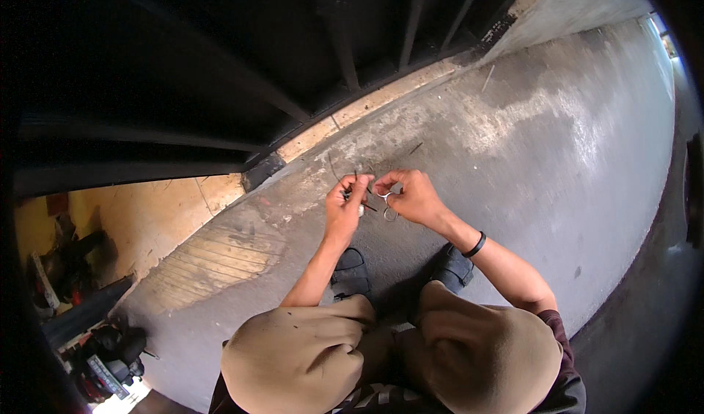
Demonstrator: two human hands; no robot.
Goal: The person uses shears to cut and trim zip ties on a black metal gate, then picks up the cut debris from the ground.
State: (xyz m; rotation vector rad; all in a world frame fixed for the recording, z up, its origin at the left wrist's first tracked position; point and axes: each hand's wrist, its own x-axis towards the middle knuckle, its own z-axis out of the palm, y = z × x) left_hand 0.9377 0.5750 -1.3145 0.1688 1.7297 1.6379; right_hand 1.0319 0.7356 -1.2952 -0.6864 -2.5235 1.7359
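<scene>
In front of my knees, both hands are close together above the concrete floor. My left hand (348, 200) is closed, pinching thin dark strands that look like wires (334, 167) between thumb and fingers. A small white piece (361, 210) shows at its palm side. My right hand (412, 196) is closed on what look like small scissors; a silver finger loop (390, 214) hangs below the fingers. The loops sit beside my left hand, and the blades are too small to make out. A black band circles my right wrist.
A large black metal gate (242, 84) with ribs spans the far side, above a tan tiled sill (312, 137). A thin dark scrap (416, 148) lies on the floor (543, 172) beyond my hands. Parts of motorbikes (110, 363) stand at the left. My sandalled feet rest below my hands.
</scene>
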